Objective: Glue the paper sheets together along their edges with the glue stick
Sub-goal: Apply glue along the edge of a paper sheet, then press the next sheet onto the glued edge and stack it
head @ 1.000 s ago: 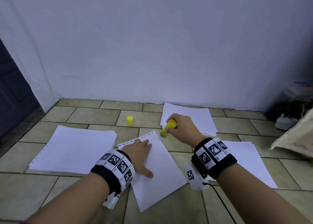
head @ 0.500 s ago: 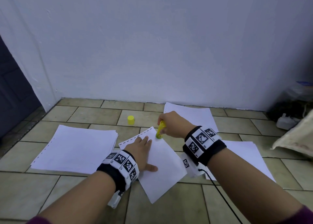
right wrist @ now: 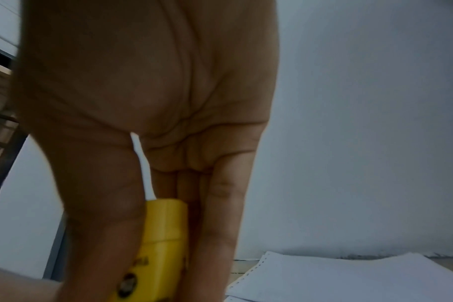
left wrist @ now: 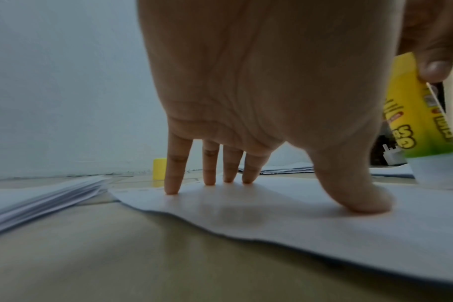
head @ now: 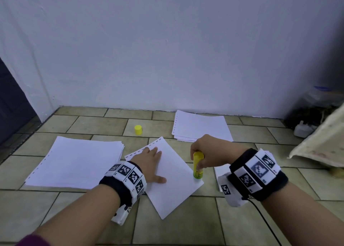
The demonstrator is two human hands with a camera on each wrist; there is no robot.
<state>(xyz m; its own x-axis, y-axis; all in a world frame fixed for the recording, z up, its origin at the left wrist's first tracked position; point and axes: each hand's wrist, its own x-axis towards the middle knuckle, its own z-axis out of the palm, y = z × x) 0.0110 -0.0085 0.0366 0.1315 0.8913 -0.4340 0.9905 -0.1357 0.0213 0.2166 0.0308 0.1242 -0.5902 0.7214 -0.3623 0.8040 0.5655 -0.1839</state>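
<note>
A single white sheet (head: 173, 178) (left wrist: 311, 222) lies at an angle on the tiled floor. My left hand (head: 150, 164) (left wrist: 246, 102) presses flat on it, fingers straight and spread. My right hand (head: 208, 151) (right wrist: 148, 143) grips a yellow glue stick (head: 197, 166) (left wrist: 422, 114) (right wrist: 158, 251) held upright, its white tip down on the sheet's right edge near the right corner. The stick's yellow cap (head: 138, 129) (left wrist: 159, 169) stands apart on a tile beyond the sheet.
A thick paper stack (head: 78, 164) (left wrist: 39, 198) lies left of the sheet, another stack (head: 202, 127) (right wrist: 349, 280) by the wall, more sheets (head: 221, 171) under my right wrist. A beige cloth (head: 322, 149) and clutter sit at right. A dark doorway (head: 11, 100) is at left.
My right hand has drawn the glue stick from the sheet's far corner down along its right edge towards me. My left hand has stayed pressed on the sheet.
</note>
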